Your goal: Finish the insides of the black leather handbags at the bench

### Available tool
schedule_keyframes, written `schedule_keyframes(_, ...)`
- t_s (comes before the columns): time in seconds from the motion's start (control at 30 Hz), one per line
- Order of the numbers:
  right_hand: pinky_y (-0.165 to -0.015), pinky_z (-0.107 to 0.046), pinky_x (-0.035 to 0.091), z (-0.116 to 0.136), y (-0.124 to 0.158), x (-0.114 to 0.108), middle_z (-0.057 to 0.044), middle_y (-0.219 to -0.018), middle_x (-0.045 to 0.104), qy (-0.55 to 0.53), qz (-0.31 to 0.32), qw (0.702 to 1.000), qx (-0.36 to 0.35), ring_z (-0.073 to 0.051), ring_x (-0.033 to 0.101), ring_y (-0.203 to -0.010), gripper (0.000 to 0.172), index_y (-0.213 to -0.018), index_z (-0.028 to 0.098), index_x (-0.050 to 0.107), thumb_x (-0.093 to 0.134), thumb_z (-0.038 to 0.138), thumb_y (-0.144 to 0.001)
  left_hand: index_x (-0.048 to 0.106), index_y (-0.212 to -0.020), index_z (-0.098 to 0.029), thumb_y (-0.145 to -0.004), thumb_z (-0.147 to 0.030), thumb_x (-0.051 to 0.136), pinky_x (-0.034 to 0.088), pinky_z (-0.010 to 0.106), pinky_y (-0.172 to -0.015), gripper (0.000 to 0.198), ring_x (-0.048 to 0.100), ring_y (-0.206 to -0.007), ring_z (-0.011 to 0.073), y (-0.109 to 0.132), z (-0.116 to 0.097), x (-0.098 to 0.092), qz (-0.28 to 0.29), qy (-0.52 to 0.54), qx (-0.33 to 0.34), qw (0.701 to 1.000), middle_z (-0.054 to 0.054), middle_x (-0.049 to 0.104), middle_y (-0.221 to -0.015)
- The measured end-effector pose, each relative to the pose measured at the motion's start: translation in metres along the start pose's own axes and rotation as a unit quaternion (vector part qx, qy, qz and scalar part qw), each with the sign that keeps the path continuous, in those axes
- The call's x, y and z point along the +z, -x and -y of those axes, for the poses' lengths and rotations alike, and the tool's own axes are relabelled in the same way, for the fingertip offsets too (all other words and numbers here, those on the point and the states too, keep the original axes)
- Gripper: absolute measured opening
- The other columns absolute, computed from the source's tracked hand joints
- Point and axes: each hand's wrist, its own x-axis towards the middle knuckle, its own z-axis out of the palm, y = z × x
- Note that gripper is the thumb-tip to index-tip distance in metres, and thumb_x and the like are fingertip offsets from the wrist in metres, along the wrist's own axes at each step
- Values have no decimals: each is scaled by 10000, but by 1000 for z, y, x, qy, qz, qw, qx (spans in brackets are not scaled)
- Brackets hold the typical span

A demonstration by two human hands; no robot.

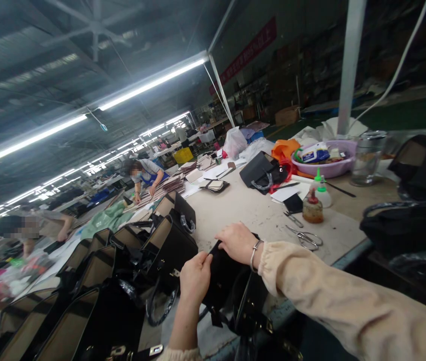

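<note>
A black handbag (pixel 222 281) with gold-coloured metal fittings is at the near edge of the table, between my hands. My left hand (pixel 196 276) pinches its upper edge on the left, thumb on top. My right hand (pixel 238 243), with a bracelet at the wrist, is closed over the same edge farther right; its fingertips are partly hidden behind the bag. Close by on the left stand several black handbags (pixel 177 243) with tan insides and plastic-wrapped handles. Scissors (pixel 305 238) lie on the table to the right of my right hand.
Glue bottles (pixel 312 209), a purple basin (pixel 325 168) and a glass jar (pixel 366 159) stand at the right. Another black bag (pixel 261 172) sits farther back. More dark bags (pixel 416 235) are at the right edge. Two co-workers (pixel 147 173) bend over tables at the left. A metal post (pixel 351 70) rises behind.
</note>
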Motion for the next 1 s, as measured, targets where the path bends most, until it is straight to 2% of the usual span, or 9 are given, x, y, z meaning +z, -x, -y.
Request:
schedule_keyframes(0.2,-721,-305,376,1,0,-5,-29,-886,671,0,24,1000,7,-185,584,-861,180,-911,269,671,517,301,-825,564,-623,-202,-845,-369,414,222,218,-512,316,463,-547,102,1,1,0,7,0,5,1000,-30,537,-560)
schedule_keyframes(0.5,-681,-303,374,2,-1,-11,-21,-846,680,-6,29,999,19,-182,600,-808,166,-833,256,687,528,296,-808,537,-621,-200,-854,-377,383,218,226,-516,331,459,-545,101,1,3,2,14,-4,16,1000,-31,503,-551)
schedule_keyframes(0.7,-700,-309,371,5,-3,-8,-35,-848,680,-3,29,999,17,-180,599,-810,169,-803,239,693,526,268,-805,580,-675,-204,-849,-342,400,224,249,-530,287,539,-591,145,-2,-8,-4,36,-84,41,995,15,609,-617)
schedule_keyframes(0.83,-688,-324,371,5,-3,-7,-36,-839,678,10,17,1000,16,-198,601,-811,166,-772,220,685,532,274,-806,622,-767,-217,-849,-319,418,247,252,-550,242,587,-656,161,-12,-16,0,21,-99,63,993,43,668,-713)
schedule_keyframes(1.0,-716,-344,363,-3,3,-10,-20,-865,685,4,-3,1000,21,-223,584,-868,156,-903,253,652,581,280,-766,602,-721,-219,-849,-322,447,250,237,-539,226,556,-616,121,-20,-10,8,12,-80,39,996,6,639,-657)
